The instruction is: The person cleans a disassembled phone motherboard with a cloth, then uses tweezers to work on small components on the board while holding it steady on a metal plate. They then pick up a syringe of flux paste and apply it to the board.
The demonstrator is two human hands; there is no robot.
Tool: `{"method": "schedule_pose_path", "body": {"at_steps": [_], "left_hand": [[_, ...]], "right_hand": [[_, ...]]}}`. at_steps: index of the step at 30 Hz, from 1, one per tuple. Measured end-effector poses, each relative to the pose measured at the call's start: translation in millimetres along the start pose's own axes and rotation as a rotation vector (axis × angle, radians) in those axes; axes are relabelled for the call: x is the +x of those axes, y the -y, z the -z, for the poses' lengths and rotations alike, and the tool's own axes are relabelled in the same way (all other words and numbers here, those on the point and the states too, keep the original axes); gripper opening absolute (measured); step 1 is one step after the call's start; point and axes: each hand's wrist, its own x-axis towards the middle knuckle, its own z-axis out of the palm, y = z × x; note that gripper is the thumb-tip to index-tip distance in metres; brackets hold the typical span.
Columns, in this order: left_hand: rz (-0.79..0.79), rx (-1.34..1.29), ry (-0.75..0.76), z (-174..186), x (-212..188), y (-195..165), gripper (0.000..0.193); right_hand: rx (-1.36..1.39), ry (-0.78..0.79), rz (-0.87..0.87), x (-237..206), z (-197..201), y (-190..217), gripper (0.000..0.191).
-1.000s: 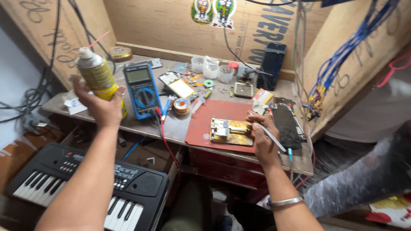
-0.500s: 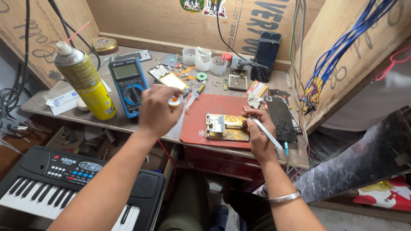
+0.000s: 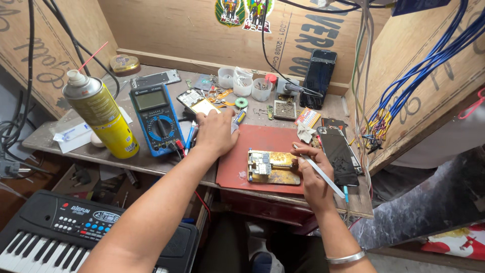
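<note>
A small wooden workbench (image 3: 151,163) is seen from above, walled in by plywood boards; near its front edge a red mat (image 3: 262,144) is laid, and on the mat a brass-coloured holder (image 3: 273,168) with a circuit board (image 3: 260,163) clamped in it is set, close to the mat's front edge; the right hand (image 3: 312,174) is closed around a slim white tool (image 3: 318,169), held like a pen, with its tip brought to the right end of the holder; the left hand (image 3: 216,132) is laid palm down at the left edge of the mat, fingers loosely curled, the fingertips reaching among small tools near the middle of the bench; whether anything is gripped beneath it cannot be told; just left of that hand a blue multimeter (image 3: 155,119) is lain flat, its red and black leads trailing over the front edge; further left, towards the left corner, a yellow spray can (image 3: 101,117) with a thin red straw is stood upright; along the back edge three small translucent cups (image 3: 242,83) are ranged, and a dark phone (image 3: 318,78) is leant against the back wall; at the right edge a dismantled phone (image 3: 337,151) is lain; below the bench, at the lower left, a black electronic keyboard (image 3: 60,232) is seen.
</note>
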Motion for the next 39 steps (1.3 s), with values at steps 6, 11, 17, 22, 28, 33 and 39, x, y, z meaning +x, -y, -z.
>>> {"method": "schedule_pose_path", "body": {"at_steps": [6,11,17,22,28,33,39], "left_hand": [[-0.074,-0.034,-0.042,-7,0,1,0.033],[-0.192,-0.200,-0.311,-7,-19,8,0.035],[-0.071,-0.576,-0.489,2,-64,-4,0.032],[0.097,-0.929,-0.467,4,-98,-14,0.028],[0.270,-1.482,-0.389,-13,-122,-31,0.027],[0.349,-1.650,-0.398,-19,-137,-30,0.026],[0.440,-1.807,-0.288,-19,-150,-28,0.027]], "right_hand": [[0.005,0.002,0.012,-1,1,0,0.020],[0.006,-0.005,0.008,-1,0,1,0.019],[-0.021,0.001,-0.004,-5,-1,4,0.021],[0.016,-0.049,0.021,-5,-2,0,0.027],[-0.071,-0.069,0.033,-6,-4,2,0.028],[0.009,-0.126,0.160,-4,-4,0,0.022],[0.123,-0.064,0.011,1,30,-13,0.038]]}}
